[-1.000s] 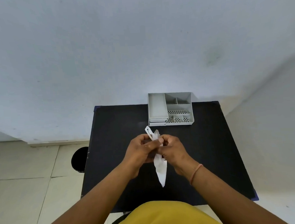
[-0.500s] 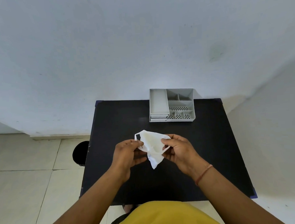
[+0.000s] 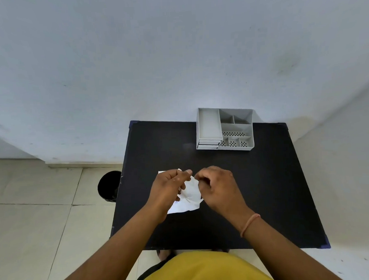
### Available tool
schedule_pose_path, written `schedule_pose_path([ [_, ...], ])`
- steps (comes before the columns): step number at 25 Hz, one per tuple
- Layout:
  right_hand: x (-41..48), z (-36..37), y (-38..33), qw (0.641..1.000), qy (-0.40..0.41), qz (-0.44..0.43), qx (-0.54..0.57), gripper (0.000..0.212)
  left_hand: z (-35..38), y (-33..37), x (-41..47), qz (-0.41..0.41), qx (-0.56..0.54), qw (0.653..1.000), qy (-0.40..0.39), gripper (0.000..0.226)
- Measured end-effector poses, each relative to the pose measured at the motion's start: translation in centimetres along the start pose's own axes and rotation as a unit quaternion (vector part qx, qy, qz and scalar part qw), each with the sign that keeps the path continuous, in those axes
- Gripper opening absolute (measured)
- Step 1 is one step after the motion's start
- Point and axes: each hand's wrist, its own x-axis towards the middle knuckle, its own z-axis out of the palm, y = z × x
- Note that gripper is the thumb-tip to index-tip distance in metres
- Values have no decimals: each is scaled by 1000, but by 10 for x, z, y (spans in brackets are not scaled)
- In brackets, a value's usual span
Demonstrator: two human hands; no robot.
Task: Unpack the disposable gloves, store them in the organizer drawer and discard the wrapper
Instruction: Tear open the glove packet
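A: Where's the glove packet?
B: Over the middle of the black desk [image 3: 266, 189], held between both hands. The white wrapper [image 3: 189, 197] is crumpled, with a flat part sticking out below the left hand [image 3: 170, 188] and a corner showing above it.

A: How are the fingers?
B: The left thumb and fingers [image 3: 186, 175] are pinched together on the wrapper's top edge. The right hand [image 3: 218, 188] is curled, its fingers closed on the same edge just beside the left ones, so the two grips nearly touch.

A: Are any gloves out?
B: Cannot tell; the white stuff between the hands is too bunched to separate glove from wrapper.

A: And the organizer?
B: The grey organizer [image 3: 209, 126] sits at the far edge of the desk, against the wall, well apart from the hands. Its drawers at the front left look shut.

A: A bin?
B: A black bin [image 3: 108, 186] stands on the floor just beside the desk's left edge
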Motion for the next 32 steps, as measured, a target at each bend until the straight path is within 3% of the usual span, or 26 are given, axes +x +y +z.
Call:
schedule_pose_path([
  [3,7,22,-7,974,-184,87,102,32,-11,-1,-7,47,39,998,-9,33],
  [6,12,51,-5,950,-254,161,78,30,-21,-3,-13,89,107,990,-18,37],
  [10,15,72,-6,946,-209,230,95,13,-24,-14,-19,67,119,989,-54,46],
  [13,9,78,-9,945,-217,229,84,24,-18,-16,-28,53,128,987,-78,49],
  [15,7,79,-12,916,-236,265,189,38,-15,-14,-37,86,155,978,-113,38],
  [17,3,84,-13,869,-295,273,288,52,-13,-13,-45,109,214,958,-156,70],
  [18,-8,88,-14,845,-299,321,304,60,-13,-15,-48,118,250,946,-167,83],
  [19,-23,93,-14,893,-283,282,208,57,-13,-18,-50,130,279,935,-175,87],
  [20,-30,94,-18,899,-286,276,183,49,-13,-19,-52,144,296,926,-183,85],
  [21,-24,94,-14,890,-177,342,245,47,-15,-21,-53,157,309,918,-193,79],
  [22,-23,108,-10,877,-150,370,269,47,-19,-22,-53,167,318,912,-200,72],
  [23,-21,115,-12,852,-187,382,306,48,-24,-22,-52,178,316,913,-189,66],
  [24,-16,111,-13,833,-190,382,353,41,-31,-23,-46,185,307,921,-149,61],
  [25,-13,106,-8,797,-140,407,422,32,-39,-24,-38,189,286,935,-87,57],
  [27,-14,101,10,769,-87,418,475,22,-61,-30,-17,145,249,957,47,59],
  [28,-14,98,18,758,-109,394,508,24,-72,-32,-6,93,224,966,89,61],
  [30,-11,93,25,720,-137,320,600,44,-94,-36,11,-36,107,990,79,54],
  [32,-5,101,22,655,-169,153,721,61,-109,-39,19,-129,-72,989,-7,44],
])
